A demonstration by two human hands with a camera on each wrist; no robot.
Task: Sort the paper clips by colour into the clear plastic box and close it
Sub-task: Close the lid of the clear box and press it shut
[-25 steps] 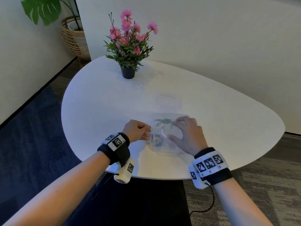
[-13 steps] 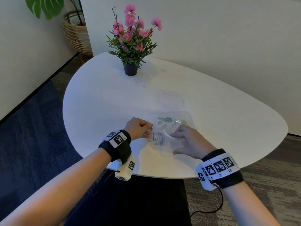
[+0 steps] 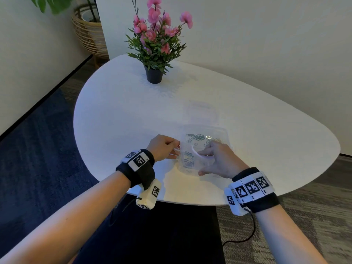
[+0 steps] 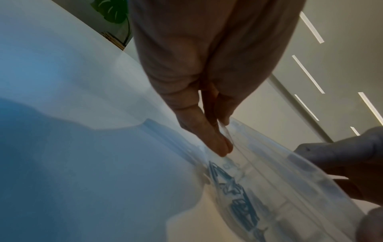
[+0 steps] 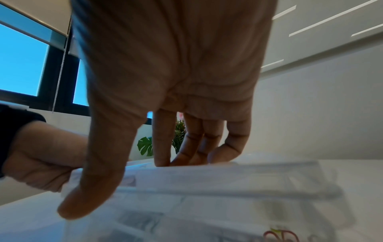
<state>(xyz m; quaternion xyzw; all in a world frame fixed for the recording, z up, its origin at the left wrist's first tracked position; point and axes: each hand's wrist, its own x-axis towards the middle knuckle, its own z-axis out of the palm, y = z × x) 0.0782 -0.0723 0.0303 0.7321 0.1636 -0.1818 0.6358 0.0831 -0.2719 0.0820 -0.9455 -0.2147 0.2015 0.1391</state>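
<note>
White table (image 3: 118, 119) lies bare beyond clear box (image 3: 221, 132); left hand (image 3: 162, 147) pinches its edge, right hand (image 3: 219, 159) presses spread fingers.

right hand (image 5: 165, 91) atop clear box (image 5: 228, 183)

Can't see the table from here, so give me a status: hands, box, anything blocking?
Left hand pinches box edge. Right hand presses lid. Clips inside. Nothing blocking.

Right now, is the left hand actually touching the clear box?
Touching. In the left wrist view the left hand pinches the edge of the clear plastic box between fingertips; the head view shows the same hold at the box's left side.
</note>
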